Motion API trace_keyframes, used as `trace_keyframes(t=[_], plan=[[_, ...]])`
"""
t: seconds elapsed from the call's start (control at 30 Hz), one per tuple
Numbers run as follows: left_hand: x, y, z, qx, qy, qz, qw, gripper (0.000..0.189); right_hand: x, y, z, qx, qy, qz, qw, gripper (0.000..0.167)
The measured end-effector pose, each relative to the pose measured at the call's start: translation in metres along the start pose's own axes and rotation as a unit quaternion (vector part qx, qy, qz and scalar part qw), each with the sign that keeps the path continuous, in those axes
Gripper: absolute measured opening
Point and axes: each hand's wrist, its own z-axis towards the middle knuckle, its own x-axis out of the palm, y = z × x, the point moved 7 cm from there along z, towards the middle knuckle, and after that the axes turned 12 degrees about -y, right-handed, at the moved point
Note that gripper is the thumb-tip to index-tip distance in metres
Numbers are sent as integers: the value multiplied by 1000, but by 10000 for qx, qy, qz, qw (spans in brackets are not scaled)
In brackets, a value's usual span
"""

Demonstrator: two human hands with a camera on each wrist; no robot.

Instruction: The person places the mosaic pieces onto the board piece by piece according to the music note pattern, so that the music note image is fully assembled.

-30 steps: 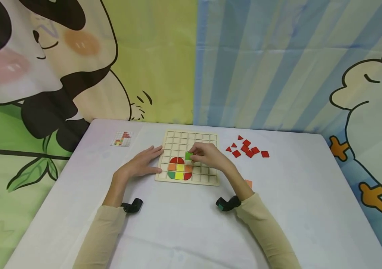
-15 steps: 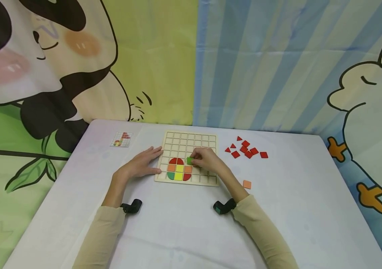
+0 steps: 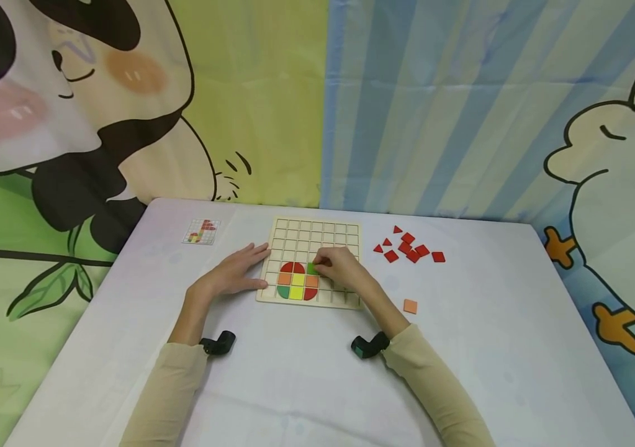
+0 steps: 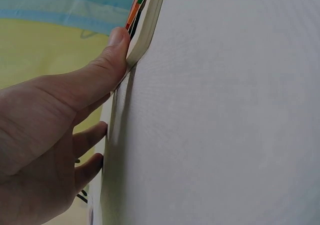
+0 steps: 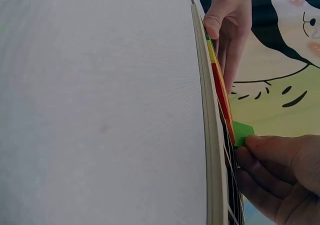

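Observation:
A square wooden board (image 3: 316, 237) with a grid of cells lies on the table. My right hand (image 3: 344, 268) pinches a green square tile (image 3: 311, 269) between thumb and fingers, right at the board beside the red rounded tiles (image 3: 293, 267). In the right wrist view that green tile (image 5: 243, 132) leans at an angle against the grid. Below the red pieces sit orange, yellow, green and red tiles in neighbouring cells. Along the board's left edge rests my left hand (image 3: 233, 270), fingers extended; its thumb (image 4: 107, 60) touches the rim in the left wrist view.
Several loose red squares (image 3: 405, 247) and triangles lie right of the board. An orange square tile (image 3: 409, 307) is nearer, by the right forearm. A small printed pattern card (image 3: 202, 231) lies at the back left. A printed curtain hangs behind the table.
My right hand has come down and slightly nearer with the green tile, now close beside the red rounded pieces. The right forearm has shifted left, uncovering the orange tile. My left hand stays put.

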Motion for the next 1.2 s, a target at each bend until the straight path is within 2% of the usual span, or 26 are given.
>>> trace_keyframes(t=[0.37,0.6,0.77,1.03,1.13,1.2], plan=[[1,2,1,-2,15,32,10000,86,0,1,0,38,39,-351,9994,15],[1,2,0,-40,3,24,10000,87,1,8,-5,-533,368,-793,9947,26],[0,1,0,-35,-8,-2,10000,87,-1,13,-8,-805,390,-938,9916,26],[-2,-1,1,-17,-23,-16,10000,86,-4,14,-9,-919,700,-653,9912,25],[-1,1,1,-45,-23,-21,10000,86,-16,11,-10,-903,722,-331,9927,30],[0,2,1,-77,-12,-29,10000,86,-33,7,-12,-734,612,-99,9954,33]])
